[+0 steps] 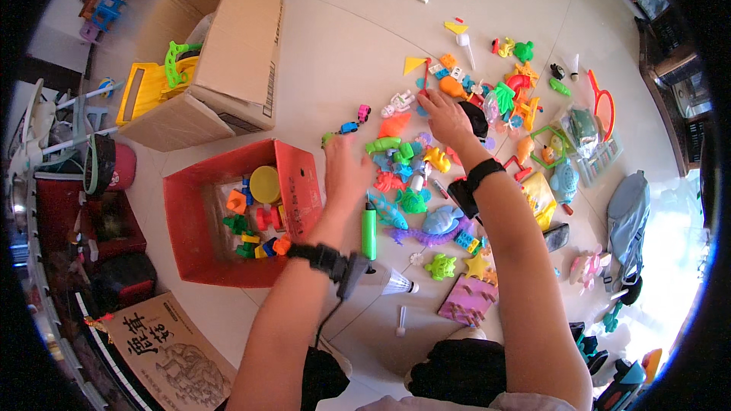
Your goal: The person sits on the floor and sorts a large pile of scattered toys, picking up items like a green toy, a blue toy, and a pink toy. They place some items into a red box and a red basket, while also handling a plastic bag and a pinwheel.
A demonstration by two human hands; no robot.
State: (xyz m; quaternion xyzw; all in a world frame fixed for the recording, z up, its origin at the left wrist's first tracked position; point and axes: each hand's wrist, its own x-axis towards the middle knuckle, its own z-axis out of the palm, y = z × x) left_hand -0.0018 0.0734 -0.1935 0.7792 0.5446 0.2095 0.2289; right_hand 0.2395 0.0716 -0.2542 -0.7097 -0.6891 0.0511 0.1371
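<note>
Blurred, my left hand [344,174] hovers between the red box [191,228] and the spread of plastic toys, near a small green toy [327,138] and a blue toy car [349,127]; whether it holds anything is unclear. My right hand [447,117] reaches into the toys, its fingertips at a thin red piece [427,71]. A white and pink figure [398,104] and an orange cone-shaped shell [395,124] lie to its left. Below are a green crocodile-like toy [383,145] and a blue fish [389,211]. Inside the red box are colourful blocks [236,202] and a yellow round lid [265,184].
A tall cardboard box [245,40] with a yellow toy vehicle [143,91] stands at the upper left. A shuttlecock [398,283] and a pink board [468,301] lie near my feet. On the right are a red racket [603,107] and a blue-grey bag [627,220].
</note>
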